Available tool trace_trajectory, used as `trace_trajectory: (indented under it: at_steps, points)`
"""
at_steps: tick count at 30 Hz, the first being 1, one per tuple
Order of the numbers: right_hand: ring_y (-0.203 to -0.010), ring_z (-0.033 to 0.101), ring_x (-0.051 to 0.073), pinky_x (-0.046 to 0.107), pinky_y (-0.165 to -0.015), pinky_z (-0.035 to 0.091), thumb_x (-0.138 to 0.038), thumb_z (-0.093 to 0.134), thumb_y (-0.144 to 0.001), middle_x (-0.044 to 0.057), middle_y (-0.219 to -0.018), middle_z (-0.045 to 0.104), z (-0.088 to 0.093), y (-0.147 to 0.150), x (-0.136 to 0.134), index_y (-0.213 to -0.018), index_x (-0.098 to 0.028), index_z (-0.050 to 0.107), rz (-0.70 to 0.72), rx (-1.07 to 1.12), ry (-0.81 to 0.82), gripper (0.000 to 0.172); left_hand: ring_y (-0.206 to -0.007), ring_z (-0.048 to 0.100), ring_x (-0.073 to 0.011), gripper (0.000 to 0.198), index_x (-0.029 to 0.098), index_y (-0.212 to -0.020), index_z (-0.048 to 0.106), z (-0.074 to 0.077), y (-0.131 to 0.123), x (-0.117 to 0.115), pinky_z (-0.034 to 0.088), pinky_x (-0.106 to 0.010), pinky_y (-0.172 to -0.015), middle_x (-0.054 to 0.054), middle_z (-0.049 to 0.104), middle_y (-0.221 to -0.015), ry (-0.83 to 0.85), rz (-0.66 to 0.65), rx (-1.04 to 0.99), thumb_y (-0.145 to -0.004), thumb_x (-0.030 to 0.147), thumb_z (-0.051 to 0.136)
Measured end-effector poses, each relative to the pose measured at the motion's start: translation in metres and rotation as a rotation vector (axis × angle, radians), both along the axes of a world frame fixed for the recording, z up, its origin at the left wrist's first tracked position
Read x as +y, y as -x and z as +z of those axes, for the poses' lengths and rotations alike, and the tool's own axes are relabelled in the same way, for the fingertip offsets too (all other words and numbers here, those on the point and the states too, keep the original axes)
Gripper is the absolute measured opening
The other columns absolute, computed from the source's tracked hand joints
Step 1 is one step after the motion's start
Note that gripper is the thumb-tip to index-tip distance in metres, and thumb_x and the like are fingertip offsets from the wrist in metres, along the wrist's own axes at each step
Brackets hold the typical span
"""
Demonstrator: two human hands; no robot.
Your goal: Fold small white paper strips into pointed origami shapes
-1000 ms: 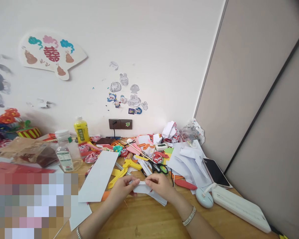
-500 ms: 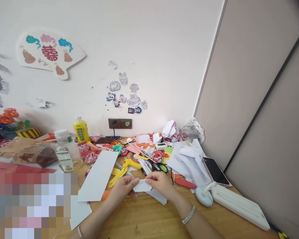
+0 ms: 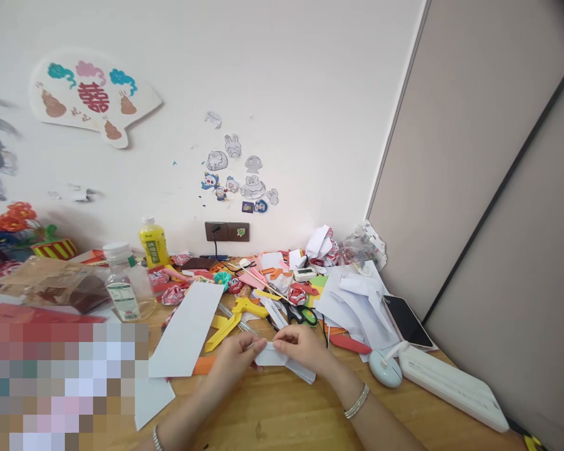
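Between my two hands, just above the wooden table, is a small folded piece of white paper (image 3: 271,356). My left hand (image 3: 242,354) pinches its left end between thumb and fingers. At the right end, my right hand (image 3: 299,346) grips the upper edge with thumb and forefinger. White paper strips (image 3: 302,370) lie partly under my right hand. A large white sheet (image 3: 188,329) rests left of my hands, beside a yellow glue gun (image 3: 250,307) and yellow paper pieces (image 3: 223,332). Black-handled scissors (image 3: 303,314) lie just beyond my right hand.
A clear jar (image 3: 123,294) and a yellow bottle (image 3: 154,244) stand at the back left. Loose white papers (image 3: 352,307), a tablet (image 3: 408,321), a pale mouse-shaped object (image 3: 386,369) and a long white case (image 3: 454,387) lie to the right. Coloured scraps cover the back.
My fingertips have shifted slightly along the top edge of the small paper, and both hands have drawn a little closer together. The view has moved very slightly.
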State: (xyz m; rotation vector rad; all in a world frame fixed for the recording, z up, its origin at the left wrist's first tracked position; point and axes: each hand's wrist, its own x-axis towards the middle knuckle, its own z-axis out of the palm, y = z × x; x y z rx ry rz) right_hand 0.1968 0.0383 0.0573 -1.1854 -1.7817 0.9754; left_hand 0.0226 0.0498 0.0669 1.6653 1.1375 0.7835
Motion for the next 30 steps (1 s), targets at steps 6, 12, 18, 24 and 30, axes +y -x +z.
trace_trajectory:
  at_steps: [6, 12, 18, 24, 30]
  points:
    - [-0.054, 0.045, 0.01, 0.019, -0.047, 0.031, -0.029, 0.051, -0.077, -0.003, -0.058, 0.054, -0.009, 0.004, 0.001, -0.07, -0.016, 0.064, 0.055, -0.122, -0.054, 0.02, -0.053, 0.055, -0.0154, 0.04, 0.017, -0.058, 0.055, -0.009, 0.0, -0.004, 0.038, -0.021, -0.049, 0.002, 0.056, -0.052, -0.145, -0.043, 0.117, -0.075, 0.051, 0.044]
    - [-0.053, 0.042, 0.01, 0.019, -0.047, 0.028, -0.03, 0.05, -0.079, -0.003, -0.055, 0.05, -0.005, 0.001, 0.002, -0.063, -0.015, 0.061, 0.059, -0.189, -0.118, 0.024, -0.05, 0.057, -0.0149, 0.04, 0.017, -0.058, 0.056, -0.005, 0.003, 0.002, 0.04, -0.021, -0.048, 0.003, 0.056, -0.052, -0.04, -0.084, 0.059, -0.071, 0.054, 0.049]
    - [-0.058, 0.048, 0.011, 0.019, -0.05, 0.032, -0.03, 0.047, -0.081, -0.002, -0.062, 0.057, 0.001, -0.01, 0.002, -0.071, -0.016, 0.064, 0.107, -0.207, -0.131, 0.024, -0.05, 0.057, -0.0145, 0.041, 0.017, -0.058, 0.056, 0.001, 0.004, 0.005, 0.043, -0.021, -0.049, 0.003, 0.058, -0.052, 0.056, -0.062, 0.005, -0.064, 0.058, 0.054]
    - [-0.067, 0.054, 0.015, 0.021, -0.058, 0.037, -0.033, 0.047, -0.082, 0.0, -0.075, 0.063, -0.002, -0.018, 0.007, -0.083, -0.019, 0.066, 0.093, -0.284, -0.125, 0.023, -0.052, 0.059, -0.0152, 0.044, 0.016, -0.061, 0.059, 0.009, 0.006, 0.006, 0.044, -0.023, -0.053, 0.001, 0.062, -0.053, 0.107, -0.163, -0.043, -0.067, 0.059, 0.049]
    - [-0.081, 0.056, 0.017, 0.024, -0.068, 0.041, -0.028, 0.045, -0.083, 0.002, -0.095, 0.063, 0.001, -0.018, 0.004, -0.102, -0.023, 0.062, 0.158, -0.157, -0.065, 0.026, -0.053, 0.058, -0.0167, 0.041, 0.017, -0.06, 0.057, 0.009, 0.006, 0.005, 0.046, -0.026, -0.053, 0.001, 0.06, -0.052, 0.104, -0.126, -0.084, -0.067, 0.057, 0.05]
